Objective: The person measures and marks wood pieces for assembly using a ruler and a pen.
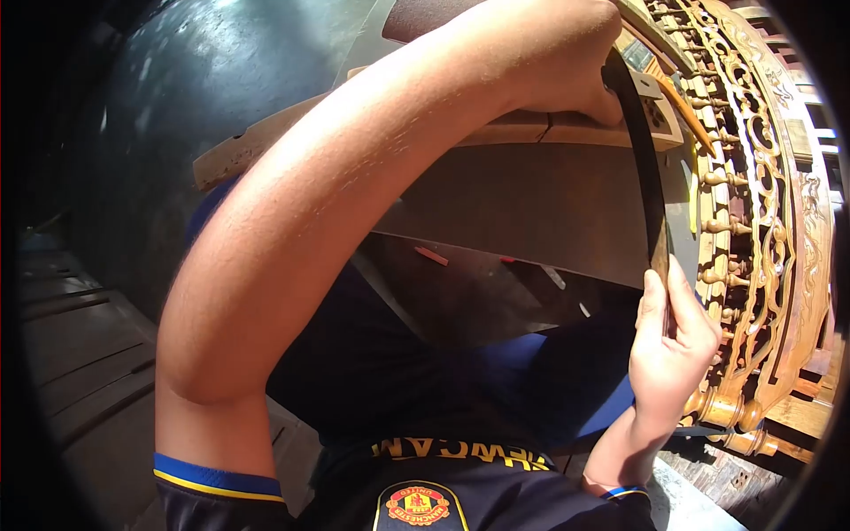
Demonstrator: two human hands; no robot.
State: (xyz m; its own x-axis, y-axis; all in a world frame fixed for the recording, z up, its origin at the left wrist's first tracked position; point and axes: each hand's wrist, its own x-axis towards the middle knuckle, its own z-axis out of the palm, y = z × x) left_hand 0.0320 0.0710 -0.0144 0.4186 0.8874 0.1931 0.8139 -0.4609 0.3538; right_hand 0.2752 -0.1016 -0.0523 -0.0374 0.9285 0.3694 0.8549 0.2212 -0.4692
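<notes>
My left arm crosses the picture from the lower left, and my left hand closes on the upper end of a dark narrow strip. The strip curves down along the inner edge of an ornate carved wooden frame with small turned spindles. My right hand pinches the strip's lower end against the frame, thumb and fingers closed on it. What the strip is made of I cannot tell.
A pale wooden board lies across a grey flat panel under my left arm. Dark planks run along the floor at the left. My dark shirt and blue shorts fill the bottom.
</notes>
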